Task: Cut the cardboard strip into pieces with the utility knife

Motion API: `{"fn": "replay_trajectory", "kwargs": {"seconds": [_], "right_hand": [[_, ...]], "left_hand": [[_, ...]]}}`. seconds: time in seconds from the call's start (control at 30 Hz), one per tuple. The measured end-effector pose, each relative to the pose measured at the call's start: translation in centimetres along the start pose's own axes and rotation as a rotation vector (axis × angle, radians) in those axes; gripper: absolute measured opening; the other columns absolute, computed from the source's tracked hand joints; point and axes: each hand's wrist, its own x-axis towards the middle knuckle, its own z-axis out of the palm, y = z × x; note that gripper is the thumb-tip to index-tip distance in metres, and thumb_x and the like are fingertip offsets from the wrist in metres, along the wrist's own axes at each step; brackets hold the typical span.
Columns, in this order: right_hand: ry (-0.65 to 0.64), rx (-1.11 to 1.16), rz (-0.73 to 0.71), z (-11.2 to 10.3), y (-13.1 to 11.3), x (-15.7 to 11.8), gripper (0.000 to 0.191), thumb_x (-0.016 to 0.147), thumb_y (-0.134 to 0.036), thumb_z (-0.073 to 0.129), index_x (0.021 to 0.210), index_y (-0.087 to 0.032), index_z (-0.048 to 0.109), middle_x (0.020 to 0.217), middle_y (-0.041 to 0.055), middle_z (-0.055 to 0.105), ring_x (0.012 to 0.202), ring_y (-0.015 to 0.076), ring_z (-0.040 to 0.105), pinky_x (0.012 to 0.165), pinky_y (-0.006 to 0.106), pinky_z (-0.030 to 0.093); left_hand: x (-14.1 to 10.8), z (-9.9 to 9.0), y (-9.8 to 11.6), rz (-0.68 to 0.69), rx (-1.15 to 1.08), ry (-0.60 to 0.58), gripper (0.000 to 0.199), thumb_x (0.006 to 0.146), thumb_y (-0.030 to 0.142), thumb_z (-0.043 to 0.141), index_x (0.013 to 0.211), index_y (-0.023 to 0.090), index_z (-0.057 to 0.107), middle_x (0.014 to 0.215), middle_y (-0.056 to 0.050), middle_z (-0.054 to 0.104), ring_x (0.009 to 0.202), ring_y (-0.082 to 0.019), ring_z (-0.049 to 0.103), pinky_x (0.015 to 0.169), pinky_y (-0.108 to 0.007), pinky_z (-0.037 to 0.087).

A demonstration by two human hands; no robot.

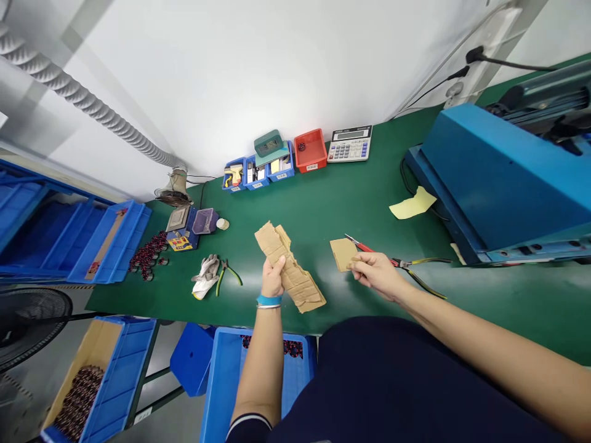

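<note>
My left hand [273, 277] grips a long, torn strip of corrugated cardboard [295, 280] above the green bench, with the thumb across its face. A small squarish cardboard piece [343, 253] is pinched at its lower right corner by my right hand [372, 272]. Just behind that piece lies a red-handled tool with a thin metal tip [362, 247]. Pliers with yellow-and-black handles [422, 271] rest on the bench to the right of my right hand, their red part partly hidden by it. A yellow paper sheet [412, 203] lies farther back.
Green-handled pliers [227, 275] and work gloves [206, 277] lie left on the green bench [318, 209]. Small blue bins [256, 175], a red bin [310, 151] and a calculator [349, 144] line the wall. A blue machine [503, 178] stands right; a large blue crate [221, 369] sits below the front edge.
</note>
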Motion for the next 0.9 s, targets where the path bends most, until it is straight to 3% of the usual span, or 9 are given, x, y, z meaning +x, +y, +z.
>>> {"fn": "replay_trajectory", "kwargs": {"seconds": [0.1, 0.2, 0.4, 0.67, 0.8, 0.9], "right_hand": [[-0.177, 0.116, 0.070, -0.4, 0.3, -0.3, 0.021, 0.052, -0.035, 0.057, 0.055, -0.017, 0.048, 0.046, -0.0032, 0.048, 0.031, 0.0014, 0.028, 0.037, 0.020, 0.018], [-0.273, 0.158, 0.054, 0.4, 0.8, -0.5, 0.018, 0.053, -0.032, 0.055, 0.059, -0.016, 0.049, 0.048, -0.0037, 0.050, 0.032, 0.0007, 0.026, 0.037, 0.020, 0.016], [-0.311, 0.055, -0.008, 0.9, 0.9, -0.6, 0.017, 0.055, -0.031, 0.056, 0.054, -0.016, 0.047, 0.048, -0.0022, 0.053, 0.033, 0.0026, 0.034, 0.036, 0.019, 0.016], [-0.286, -0.100, -0.104, -0.6, 1.4, -3.2, 0.015, 0.058, -0.028, 0.052, 0.050, -0.015, 0.050, 0.045, -0.0035, 0.048, 0.040, 0.0046, 0.035, 0.042, 0.020, 0.024], [-0.227, -0.125, -0.170, -2.1, 2.2, -5.4, 0.013, 0.054, -0.027, 0.047, 0.046, -0.017, 0.044, 0.044, -0.0054, 0.040, 0.043, 0.0056, 0.034, 0.044, 0.021, 0.025], [-0.135, -0.129, -0.217, -4.4, 2.7, -8.1, 0.014, 0.057, -0.028, 0.046, 0.048, -0.018, 0.041, 0.045, -0.0057, 0.038, 0.044, 0.0058, 0.033, 0.045, 0.021, 0.025]], "left_hand": [[0.6, 0.2, 0.9, 0.004, 0.019, -0.081, 0.044, 0.045, 0.034, 0.084, 0.078, 0.016, 0.061, 0.065, 0.001, 0.066, 0.055, -0.012, 0.059, 0.056, -0.025, 0.047], [0.5, 1.6, 0.1, -0.050, 0.012, -0.171, 0.044, 0.045, 0.034, 0.083, 0.078, 0.015, 0.061, 0.065, 0.001, 0.066, 0.055, -0.012, 0.059, 0.057, -0.026, 0.048], [-0.4, 3.2, -2.2, -0.169, 0.023, -0.328, 0.044, 0.046, 0.034, 0.083, 0.078, 0.015, 0.061, 0.070, 0.000, 0.067, 0.062, -0.014, 0.061, 0.065, -0.029, 0.049], [-2.7, 4.9, -2.7, -0.243, 0.123, -0.576, 0.043, 0.050, 0.036, 0.082, 0.083, 0.015, 0.062, 0.076, -0.003, 0.069, 0.068, -0.017, 0.064, 0.070, -0.032, 0.050], [-4.5, 5.8, -4.1, -0.270, 0.125, -0.588, 0.040, 0.049, 0.032, 0.083, 0.080, 0.014, 0.064, 0.074, -0.002, 0.069, 0.063, -0.014, 0.062, 0.063, -0.027, 0.049], [-5.8, 6.4, -5.5, -0.271, 0.065, -0.462, 0.041, 0.046, 0.033, 0.083, 0.077, 0.015, 0.063, 0.069, -0.001, 0.068, 0.058, -0.012, 0.060, 0.060, -0.026, 0.048]]}}
